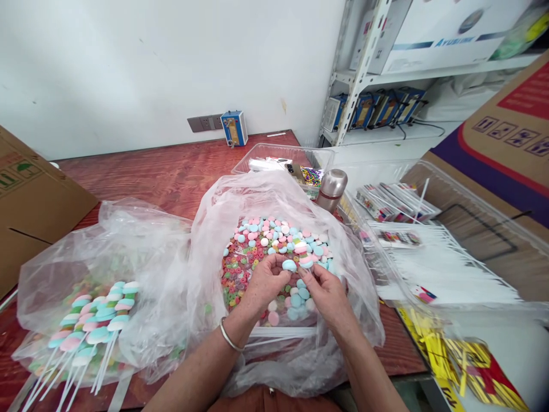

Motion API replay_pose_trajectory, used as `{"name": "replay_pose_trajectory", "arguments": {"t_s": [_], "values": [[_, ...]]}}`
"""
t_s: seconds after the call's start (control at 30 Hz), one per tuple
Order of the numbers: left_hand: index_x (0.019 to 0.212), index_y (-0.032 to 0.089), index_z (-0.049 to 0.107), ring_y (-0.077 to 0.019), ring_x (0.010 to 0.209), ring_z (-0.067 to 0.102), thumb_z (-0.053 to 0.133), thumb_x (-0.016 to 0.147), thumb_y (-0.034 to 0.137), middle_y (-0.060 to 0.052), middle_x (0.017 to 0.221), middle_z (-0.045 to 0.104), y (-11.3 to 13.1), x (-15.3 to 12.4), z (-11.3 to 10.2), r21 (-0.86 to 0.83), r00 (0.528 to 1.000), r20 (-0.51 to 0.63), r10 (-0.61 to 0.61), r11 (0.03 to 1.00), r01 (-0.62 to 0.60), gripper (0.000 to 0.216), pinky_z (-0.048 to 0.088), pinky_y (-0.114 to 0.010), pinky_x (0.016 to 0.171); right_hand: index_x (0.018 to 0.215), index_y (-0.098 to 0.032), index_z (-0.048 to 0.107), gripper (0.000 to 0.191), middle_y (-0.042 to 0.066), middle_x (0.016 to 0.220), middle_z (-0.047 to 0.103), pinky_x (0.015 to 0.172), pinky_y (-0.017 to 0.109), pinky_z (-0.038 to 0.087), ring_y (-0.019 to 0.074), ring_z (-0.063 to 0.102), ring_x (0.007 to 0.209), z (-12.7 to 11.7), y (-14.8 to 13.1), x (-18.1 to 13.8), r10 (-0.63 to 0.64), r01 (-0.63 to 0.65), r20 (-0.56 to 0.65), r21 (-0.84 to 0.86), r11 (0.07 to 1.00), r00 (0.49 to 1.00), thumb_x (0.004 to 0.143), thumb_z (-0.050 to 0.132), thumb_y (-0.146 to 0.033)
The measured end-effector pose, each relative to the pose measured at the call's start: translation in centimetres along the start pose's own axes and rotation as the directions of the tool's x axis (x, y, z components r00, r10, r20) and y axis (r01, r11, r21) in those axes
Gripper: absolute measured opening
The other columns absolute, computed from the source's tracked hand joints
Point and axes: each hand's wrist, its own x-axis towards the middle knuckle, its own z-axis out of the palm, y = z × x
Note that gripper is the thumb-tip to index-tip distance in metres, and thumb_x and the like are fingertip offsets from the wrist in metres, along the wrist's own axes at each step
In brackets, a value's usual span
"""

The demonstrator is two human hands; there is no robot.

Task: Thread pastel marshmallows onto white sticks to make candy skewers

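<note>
White wall (171,63), red table (171,174), candies (274,243)

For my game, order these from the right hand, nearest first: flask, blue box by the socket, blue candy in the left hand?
1. Blue candy in the left hand: just left.
2. Flask: farther back.
3. Blue box: back left, near the wall.

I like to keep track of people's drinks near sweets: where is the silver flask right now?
In the head view, the silver flask is right of centre, just behind the large plastic bag, by the clear tray's right front corner.
</note>
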Motion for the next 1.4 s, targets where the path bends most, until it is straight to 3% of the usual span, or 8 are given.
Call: {"name": "replay_pose_trajectory", "arguments": {"t_s": [0.13, 0.3, 0.47, 0.7, 1.0, 1.27, 1.4], "values": [[0.084, 0.017, 0.062, -0.0137, 0.067, 0.065, 0.067, 0.065, 0.013, -0.002, 0.079, 0.069, 0.1, 0.5, -0.6, 0.027, 0.988, -0.145, 0.049, 0.999, -0.046, 0.02, 0.053, -0.024, 0.064, 0.074, -0.022, 0.052, 0.033, -0.003, 0.062, 0.05, 0.052, 0.024, 0.035, 0.0149, 0.046, 0.059, -0.4, -0.5, -2.9, -0.044, 0.046, 0.012, -0.2, 0.979, 0.999, 0.095, 0.043, -0.046], [0.088, 0.017, 0.062, -0.0118, 0.065, 0.062, 0.064, 0.067, 0.014, 0.0, 0.076, 0.067, 0.1, 0.8, -1.0, 0.066, 0.974, -0.214, 0.08, 0.996, -0.067, 0.022, 0.047, -0.02, 0.059, 0.071, -0.022, 0.049, 0.035, -0.003, 0.06, 0.047, 0.051, 0.023, 0.033, 0.0141, 0.043, 0.056, -0.1, -0.6, -5.8, -0.042, 0.063, 0.101, -0.219, 0.974, 0.994, 0.096, 0.038, -0.045], [0.088, 0.016, 0.062, -0.0105, 0.065, 0.06, 0.062, 0.065, 0.012, 0.001, 0.077, 0.067, 0.6, 0.5, -0.8, 0.1, 0.972, -0.208, 0.112, 0.991, -0.093, 0.023, 0.043, -0.019, 0.057, 0.069, -0.023, 0.045, 0.037, -0.006, 0.055, 0.038, 0.047, 0.023, 0.028, 0.0123, 0.038, 0.051, 0.4, -0.3, -6.2, 0.018, 0.004, 0.127, -0.169, 0.986, 0.992, 0.096, 0.037, -0.047], [0.089, 0.016, 0.061, -0.013, 0.067, 0.062, 0.063, 0.065, 0.01, -0.001, 0.081, 0.069, 1.2, 0.1, -0.4, 0.1, 0.978, -0.174, 0.112, 0.99, -0.096, 0.026, 0.043, -0.021, 0.058, 0.071, -0.022, 0.046, 0.036, -0.007, 0.053, 0.037, 0.044, 0.022, 0.025, 0.0107, 0.033, 0.048, 0.8, 0.0, -6.2, 0.108, -0.109, 0.137, 0.0, 0.994, 0.985, 0.095, 0.04, -0.049], [0.084, 0.018, 0.059, -0.0104, 0.061, 0.055, 0.063, 0.069, 0.015, 0.003, 0.073, 0.063, 0.2, 0.0, -0.3, 0.132, 0.975, -0.161, 0.151, 0.983, -0.13, 0.016, 0.039, -0.02, 0.056, 0.072, -0.025, 0.041, 0.035, -0.012, 0.046, 0.03, 0.037, 0.021, 0.022, 0.0074, 0.02, 0.036, 3.0, -0.1, -6.8, 0.249, -0.274, 0.128, 0.233, 0.933, 0.96, 0.092, 0.042, -0.054], [0.084, 0.018, 0.058, -0.0092, 0.059, 0.05, 0.063, 0.069, 0.016, 0.004, 0.07, 0.059, 0.2, 0.0, -0.4, 0.078, 0.983, -0.094, 0.158, 0.985, -0.151, 0.016, 0.037, -0.02, 0.056, 0.075, -0.025, 0.044, 0.03, -0.012, 0.046, 0.033, 0.038, 0.023, 0.024, 0.0086, 0.023, 0.036, 3.4, -1.0, -6.4, 0.235, -0.255, 0.12, 0.186, 0.949, 0.965, 0.092, 0.039, -0.049], [0.088, 0.018, 0.059, -0.0112, 0.068, 0.059, 0.066, 0.067, 0.016, 0.001, 0.08, 0.065, 0.8, -0.3, -0.1, -0.101, 0.988, -0.113, 0.104, 0.988, -0.116, 0.023, 0.043, -0.02, 0.06, 0.072, -0.025, 0.044, 0.032, -0.009, 0.047, 0.037, 0.041, 0.024, 0.029, 0.0118, 0.033, 0.041, 3.7, -1.5, -6.1, 0.166, -0.169, 0.051, 0.05, 0.984, 0.985, 0.092, 0.035, -0.048]]}}
